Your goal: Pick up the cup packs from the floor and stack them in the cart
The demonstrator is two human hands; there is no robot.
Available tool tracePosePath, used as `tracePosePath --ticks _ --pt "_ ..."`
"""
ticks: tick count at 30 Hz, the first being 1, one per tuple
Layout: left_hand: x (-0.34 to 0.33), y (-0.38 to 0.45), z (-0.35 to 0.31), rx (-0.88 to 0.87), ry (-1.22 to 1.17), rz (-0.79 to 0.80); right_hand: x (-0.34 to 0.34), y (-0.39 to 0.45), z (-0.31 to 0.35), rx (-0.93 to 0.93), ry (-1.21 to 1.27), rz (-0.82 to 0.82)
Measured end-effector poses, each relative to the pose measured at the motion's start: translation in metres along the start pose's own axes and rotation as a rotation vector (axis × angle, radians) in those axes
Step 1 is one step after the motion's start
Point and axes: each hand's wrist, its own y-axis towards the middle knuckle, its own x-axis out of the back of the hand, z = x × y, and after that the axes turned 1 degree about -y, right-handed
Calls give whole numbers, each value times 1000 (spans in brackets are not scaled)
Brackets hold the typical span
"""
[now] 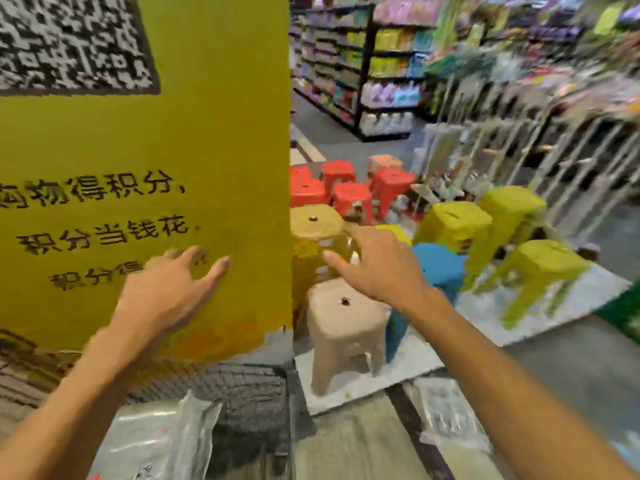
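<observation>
Yellow sign (207, 133): QR code (69, 39); below, "购物得积分," (first character blurred, probably 购), "积分当钱花".

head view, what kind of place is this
Most likely a shop or supermarket aisle: stocked shelves run along the back, coloured plastic stools stand grouped on the floor as if for sale, and a wire cart sits below the hands.

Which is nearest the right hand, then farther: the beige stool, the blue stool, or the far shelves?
From the right hand:
1. Beige stool, just below it.
2. Blue stool, beside it on the right; close to the first.
3. Far shelves, down the aisle.
</observation>
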Motion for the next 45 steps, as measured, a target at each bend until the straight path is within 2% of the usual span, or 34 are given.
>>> tracePosePath --ticks 7,12,19,26,30,36,40,45 --pt "-43 -30 -194 -394 -87 63 68 -165 -177 -465 -35 -115" --pt "-98 -102 -332 -658 -123 133 97 -315 -283 -765 -4 -145" --pt "-176 -208 -477 -867 -140 337 111 -489 -387 -1070 31 -129" --pt "-260 -255 -576 -994 -73 489 85 -575 -454 -1321 120 -149" --pt "-324 -270 -629 -1098 -21 623 39 -612 -482 -1503 159 -182" --pt "-460 -323 -707 -1321 160 813 -69 -669 -501 -1919 329 -271" --pt "-590 -369 -733 -1457 202 910 -184 -702 -515 -2142 480 -304" --pt "-786 -442 -725 -1636 317 965 -369 -737 -549 -2342 689 -486"
